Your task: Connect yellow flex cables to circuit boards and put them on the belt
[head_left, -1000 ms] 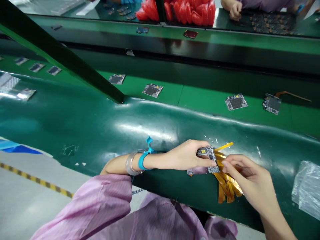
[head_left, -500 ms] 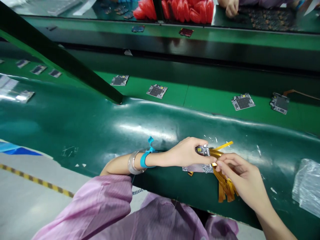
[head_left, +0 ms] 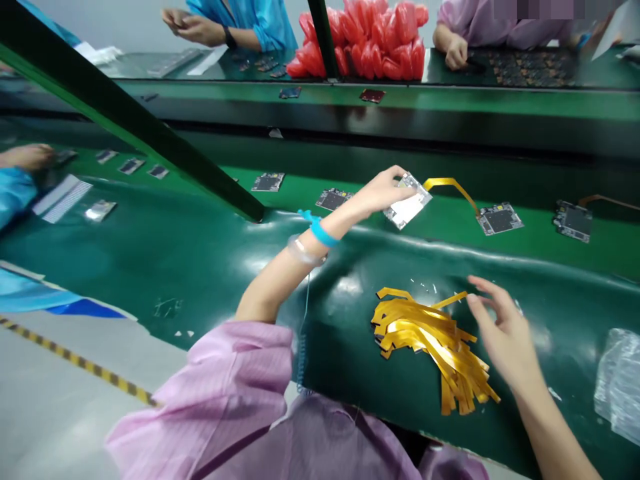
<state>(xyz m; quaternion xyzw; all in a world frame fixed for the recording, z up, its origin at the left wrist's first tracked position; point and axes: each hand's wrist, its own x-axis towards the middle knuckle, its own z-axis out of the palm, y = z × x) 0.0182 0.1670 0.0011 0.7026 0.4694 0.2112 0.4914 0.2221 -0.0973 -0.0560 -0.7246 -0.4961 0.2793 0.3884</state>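
My left hand grips a circuit board by its edge, tilted over the green belt. A yellow flex cable runs from this board in an arc to the right. Its far end overlaps another circuit board in view; I cannot tell whether they touch. My right hand is open, thumb and forefinger apart, at the tip of one cable that sticks out from a pile of yellow flex cables on the green mat.
More circuit boards lie along the belt. A slanted green post crosses on the left. Clear plastic bags lie at right. Co-workers' hands and red bundles are across the line; a blue-sleeved co-worker's hand is at left.
My left hand has carried the circuit board forward from above the cable pile to the belt. My right hand has let go and moved slightly right. The view has tilted up.
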